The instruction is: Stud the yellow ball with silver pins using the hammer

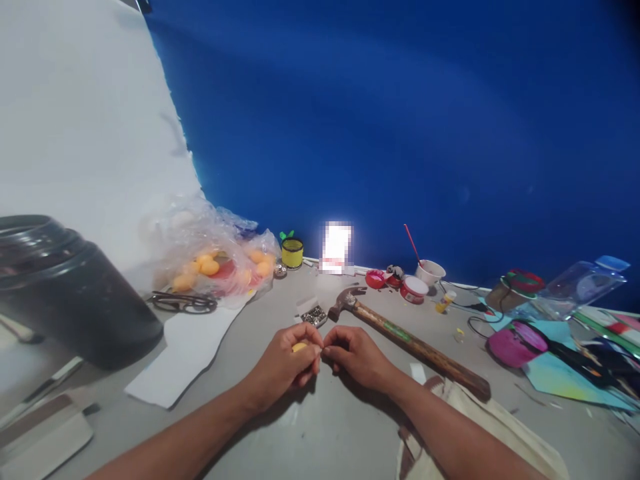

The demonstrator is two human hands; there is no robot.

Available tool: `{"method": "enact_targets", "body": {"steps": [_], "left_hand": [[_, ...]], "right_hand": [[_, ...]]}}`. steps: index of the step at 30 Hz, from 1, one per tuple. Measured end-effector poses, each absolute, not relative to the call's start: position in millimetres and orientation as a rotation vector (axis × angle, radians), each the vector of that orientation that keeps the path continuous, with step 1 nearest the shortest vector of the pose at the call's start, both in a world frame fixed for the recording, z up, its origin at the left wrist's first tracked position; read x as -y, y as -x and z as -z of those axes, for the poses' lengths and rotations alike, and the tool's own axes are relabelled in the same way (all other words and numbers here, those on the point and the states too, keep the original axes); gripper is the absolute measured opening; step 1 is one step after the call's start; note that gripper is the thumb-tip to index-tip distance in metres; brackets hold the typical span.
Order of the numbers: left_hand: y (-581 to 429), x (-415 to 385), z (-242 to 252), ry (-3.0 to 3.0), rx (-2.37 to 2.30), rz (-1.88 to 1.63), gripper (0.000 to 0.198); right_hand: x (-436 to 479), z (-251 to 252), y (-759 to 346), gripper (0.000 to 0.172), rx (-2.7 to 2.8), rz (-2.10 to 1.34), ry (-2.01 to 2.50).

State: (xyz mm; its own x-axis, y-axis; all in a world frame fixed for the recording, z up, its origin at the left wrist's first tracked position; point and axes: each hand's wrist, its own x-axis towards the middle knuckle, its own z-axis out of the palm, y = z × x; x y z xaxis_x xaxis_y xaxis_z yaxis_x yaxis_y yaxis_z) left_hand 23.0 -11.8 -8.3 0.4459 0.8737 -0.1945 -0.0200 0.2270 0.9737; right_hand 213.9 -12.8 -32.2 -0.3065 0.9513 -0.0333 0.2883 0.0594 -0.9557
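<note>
My left hand (295, 357) is closed around a small yellow-orange ball (299, 347), mostly hidden by the fingers. My right hand (357, 353) meets it at the fingertips, thumb and forefinger pinched together. Whatever sits in that pinch is too small to make out. Just beyond the hands lies a small open box (314, 316) filled with shiny metal bits. A claw hammer (410, 337) with a worn wooden handle rests to the right, its head close to the box.
At the left stand a large dark jar (75, 300), glasses (185, 303), white paper (195, 347) and a plastic bag (233, 257) of orange balls. Along the back are a yellow pot (292, 254) and a white cup (430, 272). A pink pot (515, 343) and cloth (465, 427) lie right.
</note>
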Motion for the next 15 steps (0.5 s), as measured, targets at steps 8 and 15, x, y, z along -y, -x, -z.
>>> {"method": "enact_targets", "body": {"steps": [8,15], "left_hand": [[-21,10,11,-1.05,-0.703,-0.848,0.045],[-20,6,18,-1.118,-0.781,-0.824,0.045]], "right_hand": [[11,32,-217,0.009,1.665,-1.264,1.2],[6,35,-220,0.026,1.338,-1.342,1.173]]}}
